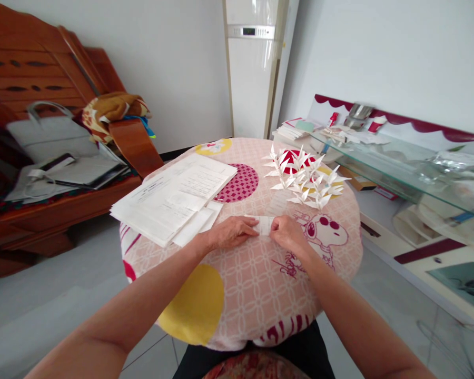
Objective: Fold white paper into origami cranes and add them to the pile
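A small folded piece of white paper [265,226] lies near the middle of the round cloth-covered table [245,268]. The fingers of my left hand [234,232] are closed on its left end, pressing it against the cloth. My right hand [287,232] pinches the right end, thumb and fingers together. Just beyond my right hand stand several white folded paper cranes [302,179]. To the left of my left hand is a stack of printed sheets [174,192], with smaller pieces of paper [197,226] sticking out at its near edge.
A wooden bench [35,216] at left bears a grey bag [49,131] and bundled clothes [114,113]. On the right is a glass-topped cabinet [403,163] with papers and small items. A tall white air conditioner [250,79] stands behind the table.
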The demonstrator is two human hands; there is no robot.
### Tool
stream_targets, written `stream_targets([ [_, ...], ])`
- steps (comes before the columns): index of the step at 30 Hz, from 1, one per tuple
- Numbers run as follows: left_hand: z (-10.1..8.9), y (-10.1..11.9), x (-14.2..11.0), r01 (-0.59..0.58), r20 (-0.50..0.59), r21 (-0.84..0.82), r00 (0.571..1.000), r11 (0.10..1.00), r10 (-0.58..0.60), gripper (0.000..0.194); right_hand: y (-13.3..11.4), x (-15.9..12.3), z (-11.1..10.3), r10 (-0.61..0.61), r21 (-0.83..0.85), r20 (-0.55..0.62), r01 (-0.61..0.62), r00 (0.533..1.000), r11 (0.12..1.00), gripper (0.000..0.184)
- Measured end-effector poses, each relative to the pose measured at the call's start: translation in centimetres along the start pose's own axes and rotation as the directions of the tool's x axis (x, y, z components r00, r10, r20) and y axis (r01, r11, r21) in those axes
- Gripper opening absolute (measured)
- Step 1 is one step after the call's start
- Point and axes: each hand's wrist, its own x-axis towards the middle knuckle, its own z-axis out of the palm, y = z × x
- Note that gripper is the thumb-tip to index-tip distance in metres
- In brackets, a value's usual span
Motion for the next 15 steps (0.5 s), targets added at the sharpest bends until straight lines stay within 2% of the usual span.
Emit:
stream_targets([
  [8,-0.5,-1.3,-2.6,0.039,-0.085,-0.1,0.995,0.994,-0.048,0.032,3.3,-0.1,-1.0,0.026,-0.002,-0.047,-0.026,0.999,1.0,0.012],
  [11,-1.1,-1.3,-3.5,0.115,-0.088,-0.098,0.988,0.988,-0.124,0.029,4.4,-0.3,-1.4,0.017,0.033,-0.059,-0.015,0.998,0.999,0.012],
  [13,-1.4,-1.1,-3.9,0.209,-0.14,-0.088,0.965,0.974,-0.22,0.028,5.1,-0.3,-1.5,0.046,0.188,-0.035,-0.038,0.998,0.981,0.012],
  [15,-1.5,-0.6,-3.8,0.292,-0.239,-0.112,0.92,0.95,-0.311,0.026,5.6,-0.2,-1.5,0.1,0.435,-0.027,-0.079,0.995,0.897,0.016],
])
